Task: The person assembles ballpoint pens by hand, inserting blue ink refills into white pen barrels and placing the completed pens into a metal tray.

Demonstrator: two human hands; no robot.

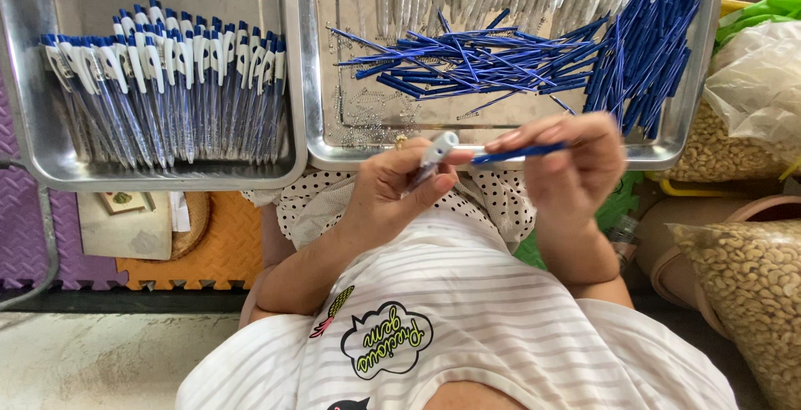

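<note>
Right steel tray [334,139] taken as landmark; blue refills [467,60] heaped inside. Left of it, assembled pens [167,93] racked. Below rim: left hand [392,189] closed on pen barrel [434,158]; right hand [567,164] pinching blue refill [521,153]. Parts judged light, stiff, slippery; refill best gripped mid-shaft.

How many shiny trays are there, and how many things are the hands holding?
Metal trays: 2
Pen barrel in the left hand: 1
Blue refill in the right hand: 1
Total: 4
</note>
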